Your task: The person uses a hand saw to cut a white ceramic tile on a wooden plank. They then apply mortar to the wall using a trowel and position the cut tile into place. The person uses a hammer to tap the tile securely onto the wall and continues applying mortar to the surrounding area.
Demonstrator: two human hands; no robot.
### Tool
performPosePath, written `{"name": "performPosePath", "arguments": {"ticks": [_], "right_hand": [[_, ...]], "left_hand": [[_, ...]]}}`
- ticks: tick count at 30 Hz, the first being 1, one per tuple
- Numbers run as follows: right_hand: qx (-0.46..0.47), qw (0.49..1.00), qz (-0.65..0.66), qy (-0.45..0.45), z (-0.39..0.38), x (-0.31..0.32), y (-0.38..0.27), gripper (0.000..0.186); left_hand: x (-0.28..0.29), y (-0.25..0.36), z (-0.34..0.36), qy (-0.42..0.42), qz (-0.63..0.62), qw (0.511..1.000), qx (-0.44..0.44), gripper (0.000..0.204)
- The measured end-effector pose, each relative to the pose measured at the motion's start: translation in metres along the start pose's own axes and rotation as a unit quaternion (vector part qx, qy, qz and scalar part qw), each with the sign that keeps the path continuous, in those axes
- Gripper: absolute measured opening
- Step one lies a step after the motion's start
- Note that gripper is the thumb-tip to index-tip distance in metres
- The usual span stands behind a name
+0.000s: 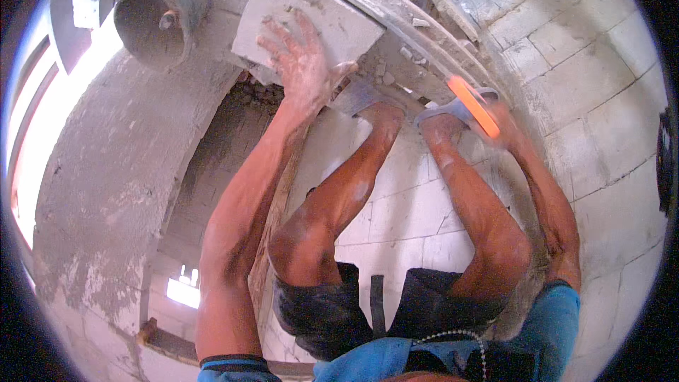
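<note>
My left hand (300, 64) lies with its fingers spread on the top of a pale, dusty building block (311, 18), holding nothing. Off to the right, my right hand (506, 124) is closed around a long, narrow tool with a bright orange body (474, 106). Motion blurs this hand, and the tool's exact kind cannot be made out. The tool is apart from the block, above my right foot in its grey slipper (453, 108).
A grey, mortar-smeared bucket (159, 21) is at the upper left, on a rough grey surface (106, 170). Rubble bits (407, 53) and boards (438, 0) lie beyond my feet. A pale block wall (601, 85) stands at right. A dark gap (226, 127) opens beside my left forearm.
</note>
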State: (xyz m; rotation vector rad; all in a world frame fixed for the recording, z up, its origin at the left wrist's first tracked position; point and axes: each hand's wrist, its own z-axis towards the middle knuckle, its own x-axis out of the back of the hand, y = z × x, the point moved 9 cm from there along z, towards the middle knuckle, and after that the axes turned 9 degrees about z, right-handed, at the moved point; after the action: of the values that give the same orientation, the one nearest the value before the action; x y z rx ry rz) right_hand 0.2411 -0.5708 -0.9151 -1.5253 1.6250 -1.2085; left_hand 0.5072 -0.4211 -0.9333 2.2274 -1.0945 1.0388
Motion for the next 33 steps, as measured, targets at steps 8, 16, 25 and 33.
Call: {"name": "performPosePath", "arguments": {"ticks": [8,16,25,33], "right_hand": [[-0.011,0.992,0.068,-0.103,0.056,-0.051,0.044,0.054],[-0.010,0.996,0.078,-0.036,0.043,-0.022,0.042,0.027],[-0.045,0.997,-0.006,-0.067,-0.033,-0.024,0.070,0.052],[-0.128,0.985,-0.042,-0.106,0.015,-0.043,0.062,0.036]], "left_hand": [[-0.004,0.004,0.005,-0.032,0.006,0.999,0.002,0.141],[-0.004,0.002,0.006,-0.016,0.038,0.999,-0.017,0.136],[0.003,0.004,0.004,-0.001,0.030,1.000,-0.008,0.143],[-0.001,0.001,0.008,0.001,0.072,0.997,-0.023,0.145]]}}
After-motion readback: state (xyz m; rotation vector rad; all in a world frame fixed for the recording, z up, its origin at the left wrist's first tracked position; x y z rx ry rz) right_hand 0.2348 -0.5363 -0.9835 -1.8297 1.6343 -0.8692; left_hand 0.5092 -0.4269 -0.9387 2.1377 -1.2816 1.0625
